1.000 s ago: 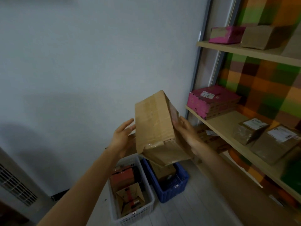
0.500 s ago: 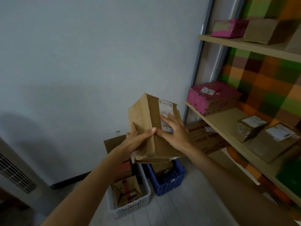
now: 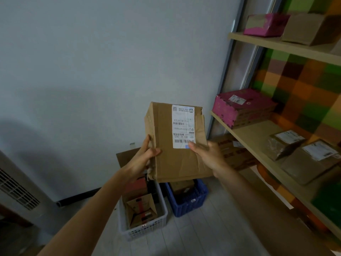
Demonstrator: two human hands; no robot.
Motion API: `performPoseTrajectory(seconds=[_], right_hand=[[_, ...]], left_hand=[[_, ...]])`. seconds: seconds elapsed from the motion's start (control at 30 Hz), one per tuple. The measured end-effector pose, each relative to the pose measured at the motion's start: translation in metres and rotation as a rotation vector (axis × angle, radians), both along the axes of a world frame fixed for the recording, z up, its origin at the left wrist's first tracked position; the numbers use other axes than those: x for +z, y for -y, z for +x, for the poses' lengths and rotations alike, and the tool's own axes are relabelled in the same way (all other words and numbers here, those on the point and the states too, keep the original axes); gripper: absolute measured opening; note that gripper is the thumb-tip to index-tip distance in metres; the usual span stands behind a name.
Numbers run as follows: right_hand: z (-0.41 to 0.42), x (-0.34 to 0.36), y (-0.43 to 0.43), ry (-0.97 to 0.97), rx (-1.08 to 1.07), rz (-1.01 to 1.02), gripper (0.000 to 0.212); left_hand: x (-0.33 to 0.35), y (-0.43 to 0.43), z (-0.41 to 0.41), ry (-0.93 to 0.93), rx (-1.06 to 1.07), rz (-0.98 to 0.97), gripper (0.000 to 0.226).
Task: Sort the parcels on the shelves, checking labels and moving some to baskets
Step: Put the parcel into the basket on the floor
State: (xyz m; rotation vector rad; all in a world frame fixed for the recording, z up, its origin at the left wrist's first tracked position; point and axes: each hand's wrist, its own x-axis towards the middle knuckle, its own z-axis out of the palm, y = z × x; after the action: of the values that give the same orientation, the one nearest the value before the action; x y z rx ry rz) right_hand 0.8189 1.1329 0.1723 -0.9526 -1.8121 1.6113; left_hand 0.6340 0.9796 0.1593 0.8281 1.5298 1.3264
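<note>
Beside the shelves (image 3: 254, 133), a cardboard parcel (image 3: 177, 161) is gripped upright by left hand (image 3: 144, 159) and right hand (image 3: 208, 154), with white basket (image 3: 147, 230) and blue basket (image 3: 190, 205) directly below.

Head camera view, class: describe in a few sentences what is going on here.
A person holds a cardboard parcel in both hands. The left hand grips its left edge and the right hand its right side, thumb on the white label, which faces the camera. Below stand a white basket and a blue basket, both partly filled. A pink parcel and others sit on the shelves to the right.
</note>
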Motion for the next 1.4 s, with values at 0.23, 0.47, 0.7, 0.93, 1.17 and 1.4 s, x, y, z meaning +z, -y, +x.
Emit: performPoseTrajectory(seconds=[0.23, 0.47, 0.7, 0.93, 1.17, 1.4], right_hand=[[-0.03, -0.008, 0.017, 0.069, 0.052, 0.234, 0.037], [-0.08, -0.02, -0.012, 0.009, -0.052, 0.132, 0.073], [-0.144, -0.019, -0.077, 0.162, 0.031, 0.006, 0.064], [-0.201, -0.09, -0.111, 0.362, 0.142, -0.04, 0.053], [-0.199, -0.185, -0.1, 0.481, 0.061, 0.082, 0.062], [-0.188, -0.268, -0.129, 0.561, 0.039, -0.009, 0.056]], left_hand=[[-0.022, -0.006, -0.005, 0.128, 0.313, 0.053, 0.06], [-0.055, -0.015, -0.072, 0.444, 0.329, 0.028, 0.036], [-0.056, -0.082, -0.14, 0.348, 0.306, -0.007, 0.028], [-0.111, -0.138, -0.18, 0.24, 0.396, -0.182, 0.032], [-0.206, -0.151, -0.176, 0.143, 0.398, -0.535, 0.008], [-0.28, -0.179, -0.171, 0.281, 0.494, -0.738, 0.012]])
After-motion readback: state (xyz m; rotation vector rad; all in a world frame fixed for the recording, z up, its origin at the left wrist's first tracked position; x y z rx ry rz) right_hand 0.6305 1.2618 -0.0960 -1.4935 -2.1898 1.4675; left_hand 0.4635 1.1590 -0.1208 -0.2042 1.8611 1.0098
